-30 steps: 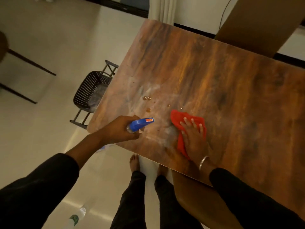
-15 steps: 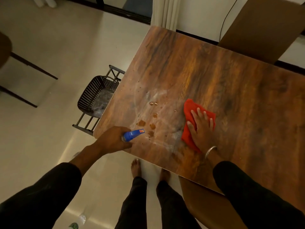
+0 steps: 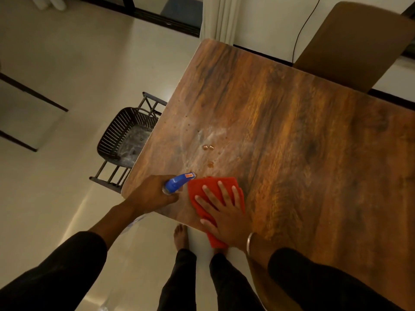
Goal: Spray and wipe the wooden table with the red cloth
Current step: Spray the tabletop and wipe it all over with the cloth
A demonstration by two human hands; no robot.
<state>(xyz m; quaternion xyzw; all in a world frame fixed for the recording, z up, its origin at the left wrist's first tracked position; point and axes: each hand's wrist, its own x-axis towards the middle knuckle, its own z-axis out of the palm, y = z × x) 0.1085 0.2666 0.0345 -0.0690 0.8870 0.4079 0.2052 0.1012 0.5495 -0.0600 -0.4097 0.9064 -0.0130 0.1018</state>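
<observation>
The wooden table (image 3: pixel 292 142) fills the right half of the head view, with whitish smears and a few small brown spots (image 3: pixel 208 147) near its left edge. My right hand (image 3: pixel 224 209) lies flat, fingers spread, pressing the red cloth (image 3: pixel 199 187) onto the table's near left corner; part of the cloth hangs over the near edge. My left hand (image 3: pixel 152 194) grips a spray bottle with a blue head (image 3: pixel 177 181), its nozzle pointing right and touching the cloth's left edge. The bottle's body is hidden under the hand.
A black perforated basket (image 3: pixel 119 133) on a dark rack stands on the floor against the table's left edge. A brown chair back (image 3: pixel 350 41) stands at the far side. My bare feet (image 3: pixel 179 234) stand on the pale floor below the near edge.
My right hand has slid the red cloth left and toward me, from mid-table to the near left corner beside the spray nozzle. The brown spots close to the nozzle are gone.
</observation>
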